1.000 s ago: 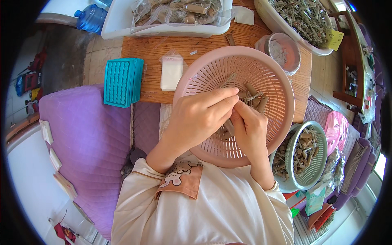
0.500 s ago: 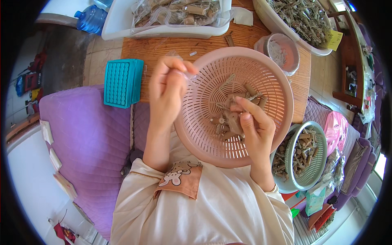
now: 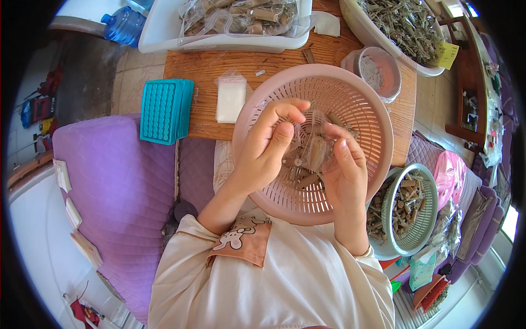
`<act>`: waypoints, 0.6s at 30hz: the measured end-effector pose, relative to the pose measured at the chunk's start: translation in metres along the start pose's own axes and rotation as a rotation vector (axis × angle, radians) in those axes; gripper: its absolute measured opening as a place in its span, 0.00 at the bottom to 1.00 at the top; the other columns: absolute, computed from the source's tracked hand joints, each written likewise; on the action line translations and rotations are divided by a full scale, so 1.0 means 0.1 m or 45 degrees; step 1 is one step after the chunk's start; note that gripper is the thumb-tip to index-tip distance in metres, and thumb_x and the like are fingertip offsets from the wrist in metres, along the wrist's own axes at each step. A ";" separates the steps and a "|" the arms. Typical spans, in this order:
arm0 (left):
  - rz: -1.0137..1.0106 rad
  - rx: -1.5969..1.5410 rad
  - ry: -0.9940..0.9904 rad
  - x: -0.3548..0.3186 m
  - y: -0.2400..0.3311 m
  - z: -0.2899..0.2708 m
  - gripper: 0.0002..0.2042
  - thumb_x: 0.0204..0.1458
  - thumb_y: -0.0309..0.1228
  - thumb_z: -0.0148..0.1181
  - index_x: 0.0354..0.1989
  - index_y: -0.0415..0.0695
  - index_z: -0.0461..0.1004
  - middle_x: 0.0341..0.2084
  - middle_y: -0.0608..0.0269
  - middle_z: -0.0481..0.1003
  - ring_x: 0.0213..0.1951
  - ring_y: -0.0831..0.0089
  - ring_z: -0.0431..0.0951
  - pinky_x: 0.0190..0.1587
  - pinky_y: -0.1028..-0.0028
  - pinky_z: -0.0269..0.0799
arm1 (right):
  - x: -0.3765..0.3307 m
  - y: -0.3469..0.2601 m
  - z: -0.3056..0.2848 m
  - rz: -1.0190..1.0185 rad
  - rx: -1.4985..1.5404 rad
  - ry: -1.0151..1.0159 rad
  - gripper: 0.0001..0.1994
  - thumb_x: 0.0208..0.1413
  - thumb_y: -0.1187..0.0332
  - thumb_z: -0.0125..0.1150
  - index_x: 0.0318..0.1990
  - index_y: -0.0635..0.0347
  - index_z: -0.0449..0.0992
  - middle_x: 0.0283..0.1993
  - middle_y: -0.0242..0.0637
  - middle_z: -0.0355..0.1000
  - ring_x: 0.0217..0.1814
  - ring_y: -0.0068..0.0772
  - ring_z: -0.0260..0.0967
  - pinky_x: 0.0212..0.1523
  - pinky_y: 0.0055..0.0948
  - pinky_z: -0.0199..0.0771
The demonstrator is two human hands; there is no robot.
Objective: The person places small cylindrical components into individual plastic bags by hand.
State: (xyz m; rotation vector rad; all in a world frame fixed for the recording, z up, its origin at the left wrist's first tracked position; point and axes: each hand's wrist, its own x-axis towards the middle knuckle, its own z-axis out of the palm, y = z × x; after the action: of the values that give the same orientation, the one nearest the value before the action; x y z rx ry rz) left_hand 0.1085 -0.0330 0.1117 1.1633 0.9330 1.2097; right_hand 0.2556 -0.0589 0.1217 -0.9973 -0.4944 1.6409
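Note:
A clear plastic bag with a brown piece showing through it is between my hands, above a pink slotted basket. My left hand is at the bag's left side, its thumb and fingers curved around the loose film. On the other side, my right hand grips the bag between thumb and fingers. Its lower fingers are partly hidden. Beneath lie several short brown rolls and dry stem bits in the basket. A stack of small clear bags rests on the wooden table beside the basket's left rim.
Teal lidded trays are stacked at the table's left edge. A white tub of bagged brown pieces stands behind. To the right are a small tub of white pieces, a basin of dried stems and a green basket of brown rolls.
My left hand has come down and right from over the bag stack to the clear bag above the basket, uncovering the stack. My right hand stays above the basket, its fingers slightly shifted.

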 end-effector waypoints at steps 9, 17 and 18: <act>-0.037 -0.381 -0.174 -0.04 -0.13 -0.08 0.14 0.56 0.42 0.44 0.30 0.44 0.64 0.12 0.72 0.63 0.13 0.87 0.52 0.16 0.86 0.49 | 0.01 0.03 -0.01 0.028 0.054 0.014 0.13 0.55 0.69 0.49 0.45 0.66 0.69 0.44 0.34 0.68 0.47 0.21 0.61 0.50 0.23 0.59; 0.303 0.363 0.079 -0.10 0.00 0.10 0.11 0.42 0.34 0.63 0.23 0.43 0.67 0.14 0.70 0.66 0.12 0.83 0.57 0.14 0.82 0.54 | 0.01 0.04 0.02 0.047 0.061 0.012 0.15 0.54 0.70 0.52 0.48 0.66 0.67 0.45 0.32 0.66 0.46 0.18 0.61 0.48 0.19 0.59; 0.303 0.363 0.078 -0.09 0.03 0.10 0.11 0.42 0.34 0.63 0.23 0.43 0.67 0.14 0.70 0.66 0.12 0.83 0.57 0.14 0.82 0.54 | 0.01 0.06 0.00 0.074 0.052 -0.006 0.15 0.53 0.70 0.53 0.48 0.66 0.67 0.45 0.32 0.66 0.46 0.18 0.61 0.47 0.18 0.59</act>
State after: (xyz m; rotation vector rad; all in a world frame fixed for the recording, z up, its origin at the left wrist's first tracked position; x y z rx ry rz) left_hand 0.1159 -0.0435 0.1158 1.5045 1.0600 1.3377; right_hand 0.2527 -0.0603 0.1171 -0.9857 -0.4370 1.6986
